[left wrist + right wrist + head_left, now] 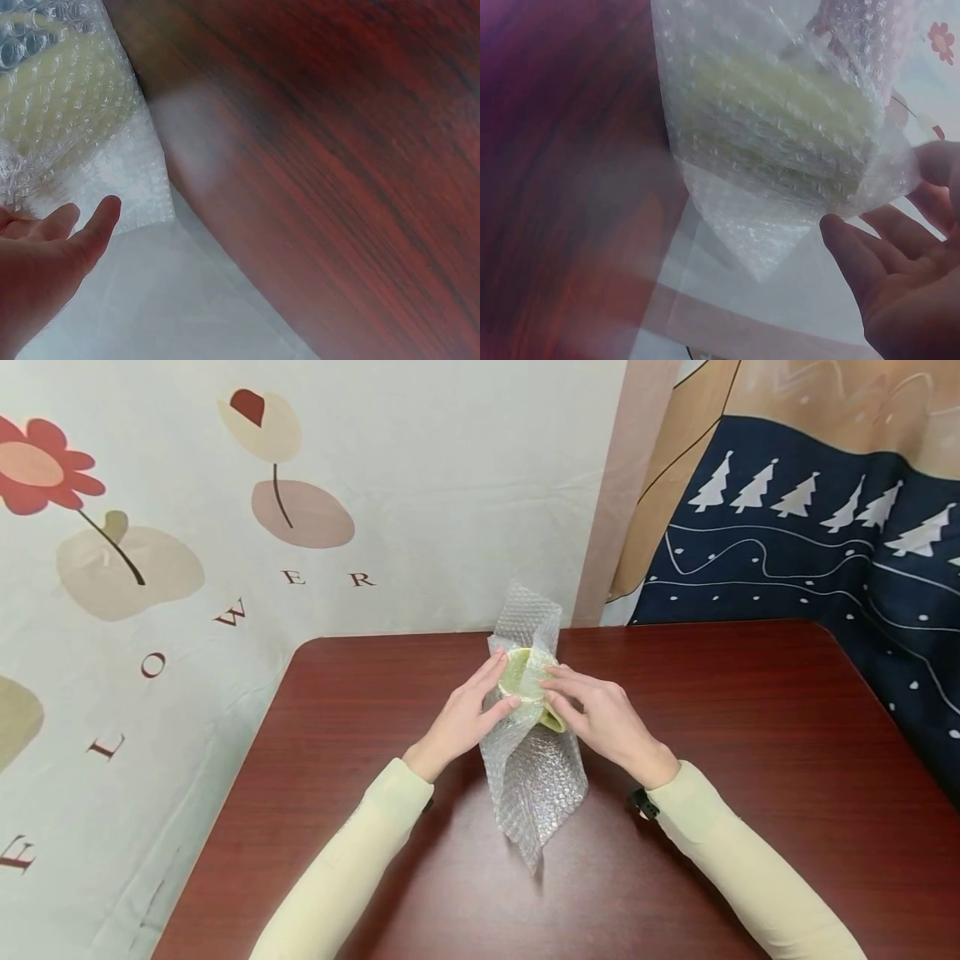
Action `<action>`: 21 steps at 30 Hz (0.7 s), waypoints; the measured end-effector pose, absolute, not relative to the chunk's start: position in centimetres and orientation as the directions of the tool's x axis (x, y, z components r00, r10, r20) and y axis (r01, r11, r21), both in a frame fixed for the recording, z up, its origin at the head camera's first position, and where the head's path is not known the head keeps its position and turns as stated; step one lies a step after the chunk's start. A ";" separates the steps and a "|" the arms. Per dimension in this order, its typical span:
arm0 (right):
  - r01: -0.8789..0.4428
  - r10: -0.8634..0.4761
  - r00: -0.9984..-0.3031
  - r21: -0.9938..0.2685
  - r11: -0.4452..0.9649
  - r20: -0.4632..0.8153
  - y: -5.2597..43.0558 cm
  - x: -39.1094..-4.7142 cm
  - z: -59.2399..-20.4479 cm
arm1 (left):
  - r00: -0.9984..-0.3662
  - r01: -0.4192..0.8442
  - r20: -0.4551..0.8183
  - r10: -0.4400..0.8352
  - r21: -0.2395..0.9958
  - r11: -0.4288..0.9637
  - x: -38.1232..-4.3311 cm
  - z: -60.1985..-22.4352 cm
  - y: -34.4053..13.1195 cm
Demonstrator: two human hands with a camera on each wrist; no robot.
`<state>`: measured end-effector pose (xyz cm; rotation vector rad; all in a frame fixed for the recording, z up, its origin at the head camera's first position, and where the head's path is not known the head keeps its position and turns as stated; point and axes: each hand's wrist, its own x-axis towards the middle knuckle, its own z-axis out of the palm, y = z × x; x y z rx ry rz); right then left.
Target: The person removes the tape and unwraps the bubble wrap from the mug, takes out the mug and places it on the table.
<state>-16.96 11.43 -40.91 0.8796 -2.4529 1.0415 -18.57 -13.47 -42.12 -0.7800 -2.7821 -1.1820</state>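
Observation:
A pale green mug (513,672) stands at the table's far middle with clear bubble wrap (546,777) around it. Its handle (553,721) pokes out at the near right side. A strip of the wrap lies across the mug's mouth. My left hand (467,708) touches the wrap at the mug's left rim, fingers fairly straight and thumb apart. From the other side, my right hand (609,714) rests its extended fingers on the wrap over the right rim. In the right wrist view, the fingers (851,251) meet the wrap's edge, and the mug shows blurred through the bubbles.
The wrap's pointed ends stretch toward the wall and toward me on the dark red wooden table (750,827). A flower-printed white cloth (450,493) hangs behind the table's far edge, and a navy cloth with white trees (795,543) hangs at the right.

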 end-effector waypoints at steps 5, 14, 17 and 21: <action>-0.662 -0.347 -0.741 -0.538 0.523 0.575 11.5 -16.8 -41.2 | -0.882 0.442 0.205 0.424 0.675 0.591 -18.6 -42.1 -13.4; -0.696 -0.301 -0.675 -0.447 0.561 0.674 11.8 -16.6 -41.7 | -0.883 0.447 0.220 0.415 0.666 0.597 -18.6 -42.2 -13.3; -0.689 -0.288 -0.674 -0.439 0.577 0.680 11.9 -16.7 -41.7 | -0.883 0.446 0.219 0.415 0.667 0.597 -18.6 -42.3 -13.3; -0.668 -0.280 -0.686 -0.429 0.608 0.672 12.2 -16.7 -41.5 | -0.886 0.440 0.217 0.409 0.669 0.599 -18.6 -42.4 -13.3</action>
